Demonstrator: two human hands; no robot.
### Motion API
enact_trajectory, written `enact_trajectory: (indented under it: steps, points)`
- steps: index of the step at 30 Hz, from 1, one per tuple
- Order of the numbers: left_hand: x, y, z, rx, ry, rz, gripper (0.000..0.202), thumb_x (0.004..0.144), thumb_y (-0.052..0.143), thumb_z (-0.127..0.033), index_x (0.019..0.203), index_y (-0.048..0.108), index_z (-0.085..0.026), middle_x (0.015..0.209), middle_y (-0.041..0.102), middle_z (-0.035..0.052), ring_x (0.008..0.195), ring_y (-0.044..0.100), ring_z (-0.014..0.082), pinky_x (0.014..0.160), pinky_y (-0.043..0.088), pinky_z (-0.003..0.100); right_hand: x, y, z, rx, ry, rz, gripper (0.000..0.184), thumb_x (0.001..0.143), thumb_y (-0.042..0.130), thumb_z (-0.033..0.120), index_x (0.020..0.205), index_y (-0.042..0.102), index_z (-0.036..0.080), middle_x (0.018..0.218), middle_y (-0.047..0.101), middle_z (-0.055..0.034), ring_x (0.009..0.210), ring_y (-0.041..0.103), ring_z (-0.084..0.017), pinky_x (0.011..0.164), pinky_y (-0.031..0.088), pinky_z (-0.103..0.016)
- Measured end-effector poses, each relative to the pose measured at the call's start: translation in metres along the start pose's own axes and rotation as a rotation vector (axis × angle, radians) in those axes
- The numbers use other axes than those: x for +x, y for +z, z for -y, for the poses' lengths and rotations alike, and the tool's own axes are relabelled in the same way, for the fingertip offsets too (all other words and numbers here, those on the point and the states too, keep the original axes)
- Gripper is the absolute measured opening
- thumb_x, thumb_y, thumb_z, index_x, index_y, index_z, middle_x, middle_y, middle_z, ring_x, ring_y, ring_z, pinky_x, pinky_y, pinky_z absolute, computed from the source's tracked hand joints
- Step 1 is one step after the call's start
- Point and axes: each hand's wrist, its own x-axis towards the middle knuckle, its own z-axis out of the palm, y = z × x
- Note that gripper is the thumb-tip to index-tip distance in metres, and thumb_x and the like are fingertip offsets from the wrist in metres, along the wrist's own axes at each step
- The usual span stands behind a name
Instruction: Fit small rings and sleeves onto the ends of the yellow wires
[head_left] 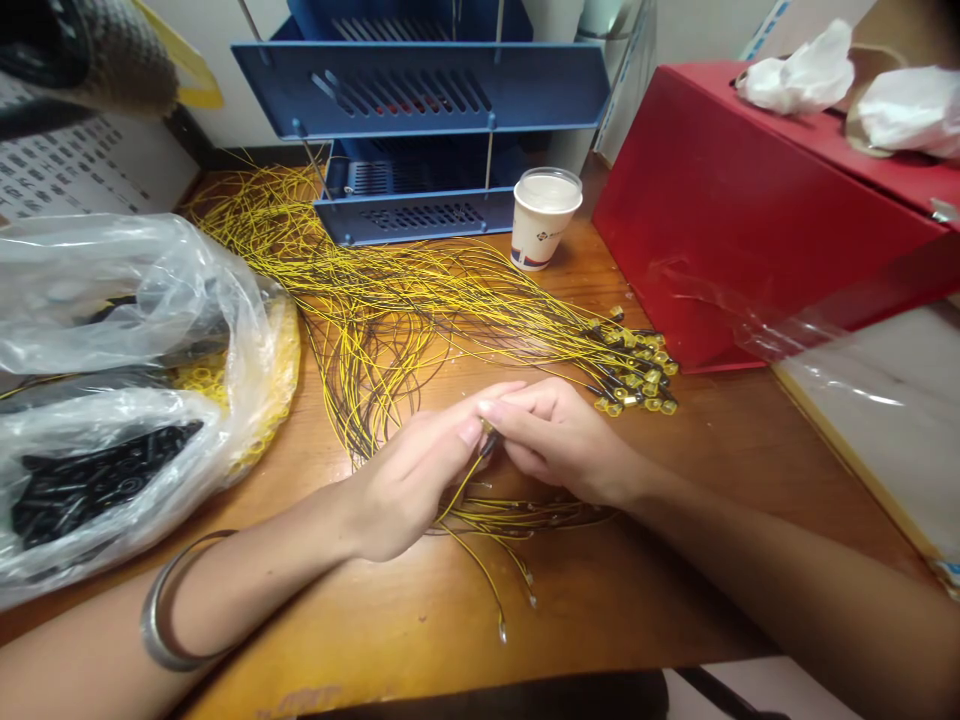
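My left hand (420, 470) and my right hand (562, 435) meet over the middle of the wooden table, fingers closed. Between their fingertips is a small black connector (489, 443) on the end of a yellow-and-black wire (459, 492). Fingers partly cover its tip, where a bit of yellowish material shows. Below the hands lie several loose wires (517, 515) with bare-looking, shiny ends. Beyond them stretches a large bundle of yellow and black wires (427, 270). Its right end carries a cluster of black connectors with yellow caps (637, 375).
Plastic bags at left hold black parts (105, 475) and yellow rings (259, 400). A blue tiered rack (420, 90) stands behind, with a paper cup (544, 220) beside it. On the right is a red box (720, 220) with crumpled white tissue (799, 70) on top.
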Motion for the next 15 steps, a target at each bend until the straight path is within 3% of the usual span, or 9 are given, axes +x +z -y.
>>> enact_trajectory:
  steps: [4, 11, 15]
  points:
    - [-0.0014, -0.0005, -0.0003, 0.021, 0.025, -0.011, 0.05, 0.104, 0.027, -0.036, 0.145, 0.044, -0.014, 0.077, 0.064, 0.0054, 0.099, 0.062, 0.0237, 0.091, 0.05, 0.037, 0.0, -0.0004, 0.0007, 0.015, 0.002, 0.0, 0.063, 0.093, 0.055, 0.047, 0.04, 0.036, 0.018, 0.04, 0.032, 0.0062, 0.043, 0.03, -0.006, 0.046, 0.037, -0.022]
    - [-0.0002, 0.0007, -0.0025, 0.008, 0.037, -0.027, 0.051, 0.103, 0.03, -0.036, 0.145, 0.045, -0.011, 0.069, 0.062, 0.0025, 0.071, 0.059, 0.0192, 0.083, 0.05, 0.035, 0.0005, -0.0014, 0.0022, 0.002, 0.01, 0.018, 0.063, 0.093, 0.054, 0.046, 0.04, 0.036, 0.018, 0.044, 0.034, 0.0053, 0.044, 0.034, -0.007, 0.047, 0.04, -0.022]
    - [-0.0008, 0.0009, -0.0017, -0.01, 0.032, -0.04, 0.051, 0.103, 0.031, -0.037, 0.144, 0.045, -0.011, 0.068, 0.061, 0.0021, 0.068, 0.057, 0.0184, 0.081, 0.05, 0.033, 0.0009, -0.0001, 0.0027, 0.039, 0.021, 0.017, 0.063, 0.093, 0.055, 0.045, 0.039, 0.037, 0.017, 0.045, 0.035, 0.0049, 0.046, 0.039, -0.007, 0.049, 0.043, -0.022]
